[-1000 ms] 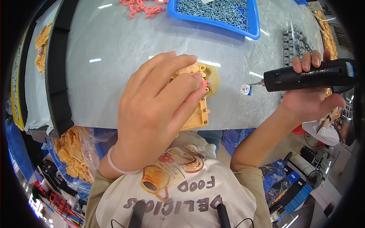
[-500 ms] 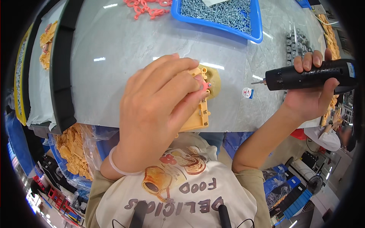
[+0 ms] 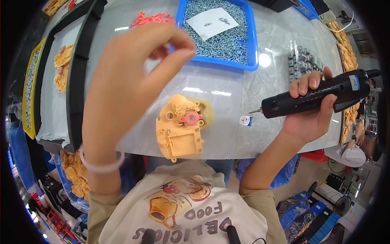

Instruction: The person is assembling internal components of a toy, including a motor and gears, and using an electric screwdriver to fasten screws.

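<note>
An orange-yellow plastic housing (image 3: 180,140) lies on the grey table in front of me, with a pink bracket (image 3: 191,118) seated on its upper right part. A tan block (image 3: 207,114) shows beneath its right edge. My left hand (image 3: 134,69) is lifted off the housing, up by the near left corner of the blue tray. Its thumb and forefinger are pinched together; whatever may be between them is hidden. In my right hand (image 3: 310,101) is a black electric screwdriver (image 3: 292,99), held level with its bit pointing left, away from the housing.
Loose silver screws fill the blue tray (image 3: 254,40), with a white paper (image 3: 213,23) on top. Pink brackets (image 3: 152,18) are piled left of it. Grey metal parts (image 3: 302,61) stand at right. A black tray (image 3: 77,81) at left holds orange-yellow parts (image 3: 63,67).
My left hand has let go of the housing and pink bracket and moved up and left, uncovering both. The screwdriver stays in my right hand. The whole view has shifted.
</note>
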The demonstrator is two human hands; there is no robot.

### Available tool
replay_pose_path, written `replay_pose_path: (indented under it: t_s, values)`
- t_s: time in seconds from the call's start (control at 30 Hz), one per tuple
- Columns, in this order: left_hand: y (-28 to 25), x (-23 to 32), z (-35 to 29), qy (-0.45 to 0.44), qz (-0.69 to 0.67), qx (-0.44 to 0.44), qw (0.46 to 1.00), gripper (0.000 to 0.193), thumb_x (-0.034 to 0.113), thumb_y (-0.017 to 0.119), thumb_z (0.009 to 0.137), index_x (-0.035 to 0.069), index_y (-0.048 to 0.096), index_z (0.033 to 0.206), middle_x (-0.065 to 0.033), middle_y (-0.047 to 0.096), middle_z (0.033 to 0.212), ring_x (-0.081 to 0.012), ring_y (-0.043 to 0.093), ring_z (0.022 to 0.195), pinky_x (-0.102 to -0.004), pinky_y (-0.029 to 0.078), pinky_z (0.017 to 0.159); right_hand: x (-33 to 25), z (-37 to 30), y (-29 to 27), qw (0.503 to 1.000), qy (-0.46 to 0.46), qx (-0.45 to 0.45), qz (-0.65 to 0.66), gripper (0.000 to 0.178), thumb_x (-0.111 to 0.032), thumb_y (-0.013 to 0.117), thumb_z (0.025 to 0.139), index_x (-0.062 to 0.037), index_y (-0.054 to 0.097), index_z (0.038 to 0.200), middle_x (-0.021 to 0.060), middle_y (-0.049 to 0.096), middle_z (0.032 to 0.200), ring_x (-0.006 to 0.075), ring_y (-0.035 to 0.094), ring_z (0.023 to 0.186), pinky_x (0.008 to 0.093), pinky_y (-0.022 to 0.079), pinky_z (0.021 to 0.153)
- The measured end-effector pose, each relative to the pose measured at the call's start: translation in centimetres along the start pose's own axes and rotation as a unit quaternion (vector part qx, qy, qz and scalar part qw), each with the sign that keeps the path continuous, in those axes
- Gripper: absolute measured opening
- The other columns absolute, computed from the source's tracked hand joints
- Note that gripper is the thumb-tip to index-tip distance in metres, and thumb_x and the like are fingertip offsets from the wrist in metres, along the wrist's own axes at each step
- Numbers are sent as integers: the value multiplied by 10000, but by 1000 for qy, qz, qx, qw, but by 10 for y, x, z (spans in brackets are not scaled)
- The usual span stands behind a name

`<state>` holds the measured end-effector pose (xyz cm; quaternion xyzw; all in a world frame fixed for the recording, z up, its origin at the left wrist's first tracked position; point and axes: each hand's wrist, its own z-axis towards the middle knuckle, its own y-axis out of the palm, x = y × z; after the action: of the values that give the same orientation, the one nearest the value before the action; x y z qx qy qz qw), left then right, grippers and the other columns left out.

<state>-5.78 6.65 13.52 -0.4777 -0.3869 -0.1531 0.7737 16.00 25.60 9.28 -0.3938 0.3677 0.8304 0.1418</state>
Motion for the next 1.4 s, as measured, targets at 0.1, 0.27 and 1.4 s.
replay_pose_path:
  t_s: [0.1, 0.27, 1.4]
  values:
    - [20, -23, 45, 77, 95, -74, 990, 110, 127, 669, 864, 22, 673, 898, -46, 679, 854, -136, 586, 747, -286, 473, 735, 2, -1, 8, 1000, -9, -2, 3, 588, -310, 634, 931, 28, 418, 1362, 92, 466, 973, 192, 458, 819, 345, 404, 695]
    - [57, -53, 80, 195, 218, -108, 950, 69, 136, 664, 854, 72, 689, 858, -23, 669, 873, -205, 622, 825, -354, 497, 740, 4, -2, 12, 1000, -9, -6, 9, 597, -332, 639, 923, 14, 420, 1357, 93, 472, 965, 190, 469, 800, 336, 415, 668]
    - [19, 16, 23, -118, -197, -215, 949, 66, 81, 590, 796, 30, 572, 833, 34, 510, 753, -32, 460, 685, -195, 371, 608, -3, -6, 13, 996, -37, 23, 81, 530, -332, 655, 921, 24, 461, 1262, 99, 482, 954, 193, 469, 814, 337, 415, 710]
